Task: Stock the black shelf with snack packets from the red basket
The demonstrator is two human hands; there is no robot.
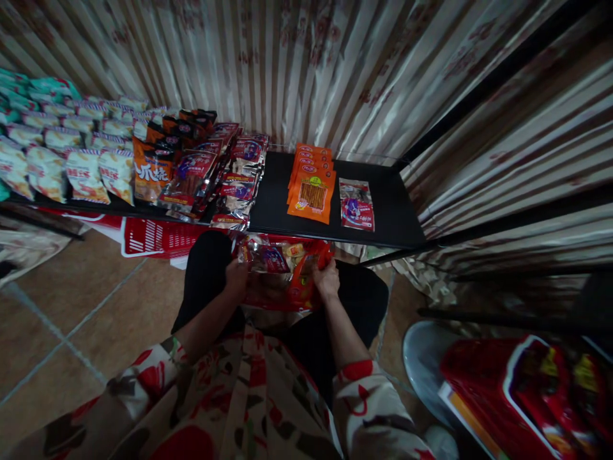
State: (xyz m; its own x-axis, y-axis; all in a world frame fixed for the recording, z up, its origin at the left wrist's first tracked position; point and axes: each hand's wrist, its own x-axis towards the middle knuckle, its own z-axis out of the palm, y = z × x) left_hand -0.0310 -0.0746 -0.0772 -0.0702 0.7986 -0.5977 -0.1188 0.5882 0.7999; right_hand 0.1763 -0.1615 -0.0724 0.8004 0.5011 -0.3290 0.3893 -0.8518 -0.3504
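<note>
As fingers of the left hand (pixel 235 279) and right hand (pixel 327 279) pinch its edges, the mostly red packet bundle (pixel 286 273) looks glossy.

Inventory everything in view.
Shelf: one, black, ahead
Small packets: several, teal, shelf's left
Pale packets: many, white, beside those
Banded packets: several, orange-black, beside those
Shiny packets: many, red, shelf middle; one right
Flat packets: several, orange, shelf right
Printed wrapping: some, red, below shelf
Bars: several, black, right
Curtain: one, beige, behind
Packages: several, red, lower right
Rounded object: one, grey, beside packages
Bag: one, red, between hands
Left hand, right hand: two, bare, gripping bag
</note>
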